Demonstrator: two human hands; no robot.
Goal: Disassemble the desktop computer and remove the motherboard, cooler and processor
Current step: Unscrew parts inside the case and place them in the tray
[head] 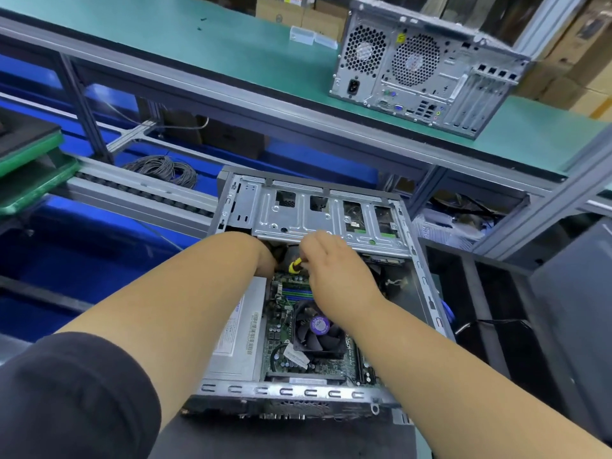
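An open desktop case (427, 279) lies flat in front of me. Inside it sits the green motherboard (281, 329) with a black cooler fan (318, 329) bearing a purple label. A silver drive cage (318, 217) spans the far end. My left hand (265, 260) reaches under the cage edge, and its fingers are hidden. My right hand (334, 263) grips a screwdriver with a yellow and black handle (295, 265) just above the board's far end. The processor is hidden beneath the cooler.
The grey power supply (238, 336) fills the case's left side. A second computer tower (427, 64) stands on the green upper shelf (198, 38). A coil of grey cable (162, 168) lies at the back left. Blue bins sit left, a dark bin right.
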